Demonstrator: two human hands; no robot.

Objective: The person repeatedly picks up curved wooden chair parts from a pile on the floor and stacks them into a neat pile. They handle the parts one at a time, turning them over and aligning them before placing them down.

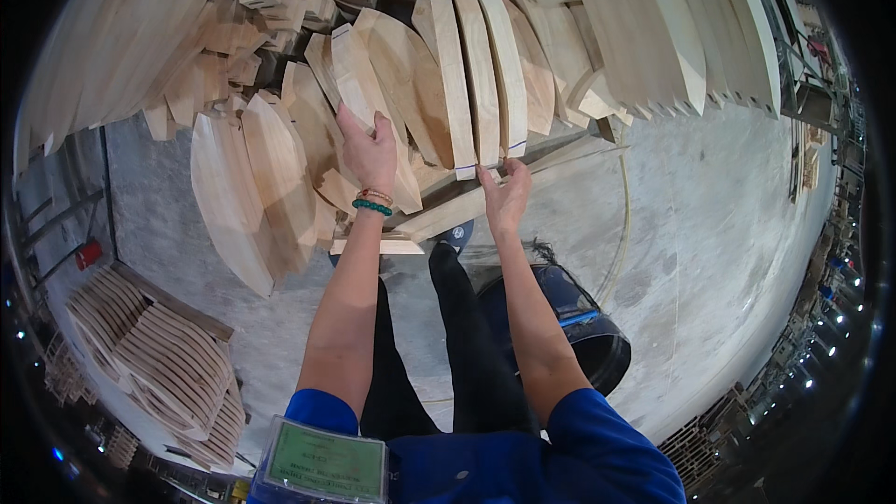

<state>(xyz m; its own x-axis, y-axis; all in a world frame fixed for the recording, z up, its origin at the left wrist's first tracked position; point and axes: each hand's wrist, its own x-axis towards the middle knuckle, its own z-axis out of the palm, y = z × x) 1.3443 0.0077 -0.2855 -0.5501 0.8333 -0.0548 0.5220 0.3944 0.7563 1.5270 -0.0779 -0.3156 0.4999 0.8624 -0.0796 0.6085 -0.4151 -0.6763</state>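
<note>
My left hand point(371, 154), with beaded bracelets at the wrist, is closed on the edge of a pale curved wooden board point(355, 65); its thumb lies over the face and some fingers are hidden. To the right, my right hand point(507, 196) grips the lower ends of curved wooden pieces, its thumb and fingertips at their near edge. Three narrow pieces stand side by side there: a left one point(452, 84), a middle one point(478, 75) and a right one point(504, 65). Blue marks cross the lower ends of two of them. Wider boards point(406, 65) lean just behind.
Large curved boards point(644, 28) are stacked at the right and more boards point(103, 47) at the left. Two pointed boards point(229, 196) lean at near left. A dark blue bin point(597, 345) lies by my legs. Slatted wooden stacks point(168, 355) stand at lower left on the concrete floor point(709, 224).
</note>
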